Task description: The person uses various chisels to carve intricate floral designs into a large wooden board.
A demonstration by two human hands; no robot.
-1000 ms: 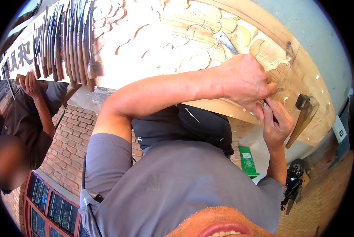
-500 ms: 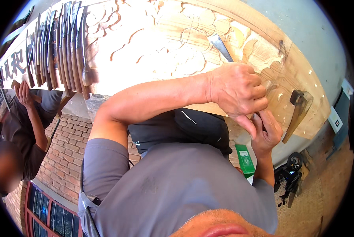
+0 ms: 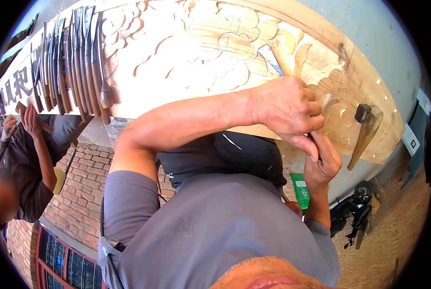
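Note:
My left arm reaches across to the right, and my left hand (image 3: 291,107) is closed in a fist round a chisel. The chisel's flat metal blade (image 3: 272,61) sticks out past the knuckles over the carved wooden board (image 3: 186,84). The fist hides most of the handle. Just below it, my right hand (image 3: 324,161) has its fingers curled and pressed at the handle's lower end, where a small dark part shows between the two hands. Carved rounded shapes and pencilled curves cover the board round the blade.
Several carving chisels (image 3: 83,62) lie in a row on the board's left. A wooden-handled mallet or hammer (image 3: 359,137) rests near its right end, among wood chips. At the far left another person's hands (image 3: 30,120) work at the board. A green box (image 3: 300,192) stands below.
The chisel blade has turned slightly, showing a brighter flat face. My right hand has shifted a little at the handle's end. The other person's second hand has come into view.

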